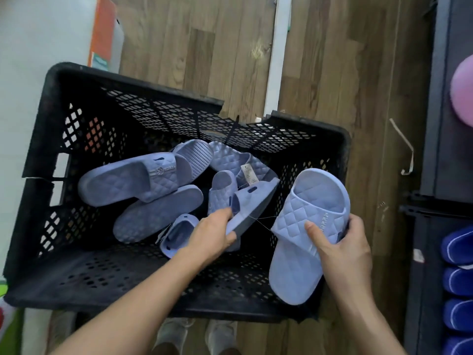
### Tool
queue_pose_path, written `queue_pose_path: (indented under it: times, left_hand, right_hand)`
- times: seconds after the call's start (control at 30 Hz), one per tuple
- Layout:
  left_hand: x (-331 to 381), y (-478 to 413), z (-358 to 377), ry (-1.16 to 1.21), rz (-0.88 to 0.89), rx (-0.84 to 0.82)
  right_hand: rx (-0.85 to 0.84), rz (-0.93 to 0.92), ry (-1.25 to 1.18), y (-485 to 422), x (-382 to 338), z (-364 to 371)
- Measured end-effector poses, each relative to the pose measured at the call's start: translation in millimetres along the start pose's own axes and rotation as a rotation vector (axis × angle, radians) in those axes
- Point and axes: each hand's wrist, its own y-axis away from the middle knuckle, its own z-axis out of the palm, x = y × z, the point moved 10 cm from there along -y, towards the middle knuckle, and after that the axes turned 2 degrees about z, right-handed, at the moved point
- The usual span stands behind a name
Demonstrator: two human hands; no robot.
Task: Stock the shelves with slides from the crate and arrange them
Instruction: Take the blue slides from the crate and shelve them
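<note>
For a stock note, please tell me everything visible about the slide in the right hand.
The slide is pale lilac, apparently moulded foam. Its strap is quilted in diamonds, with white lettering; the footbed is quilted too. It hangs top up over the crate's right wall, toe away. The right hand grips the strap, thumb on top. A thread runs from it toward the slide in the left hand.

A wood-plank floor (217, 47) runs under everything, crossed by a white strip (279, 47); a pale strap (407, 152) lies loose on it near the dark shelf (435, 124), where dark blue slides (458, 244) sit in a row. A black mesh crate (102, 275) holds a heap of lavender slides (133, 178); what it rests on is hidden.
</note>
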Motion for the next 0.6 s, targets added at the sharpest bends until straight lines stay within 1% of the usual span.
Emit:
queue_pose_path:
  times: [0.1, 0.17, 0.23, 0.4, 0.47, 0.6]
  left_hand:
    - [6.0, 14.8, -15.6, 0.031, 0.011, 0.091]
    - [9.9, 20.2, -21.5, 0.026, 0.015, 0.11]
    - [13.6, 22.1, -20.9, 0.047, 0.013, 0.087]
    - [14.5, 21.0, 7.2, 0.109, 0.01, -0.071]
    - [7.0, 22.5, 7.3, 0.176, -0.039, -0.015]
    - [-32.8, 27.5, -9.3, 0.445, -0.272, 0.214]
  right_hand:
    - [0.011, 0.014, -0.07, 3.9, -9.8, -10.6]
    - [0.011, 0.004, -0.094, 7.0, -18.8, -17.0]
    - [0.005, -0.026, -0.079, 10.3, -28.4, -20.8]
    - [-0.045, -0.102, -0.011, 16.3, -45.9, -14.7]
    - [-0.055, -0.126, -0.006, 18.2, -50.4, -13.8]
    - [-0.078, -0.137, -0.051, 18.1, -52.3, -17.5]
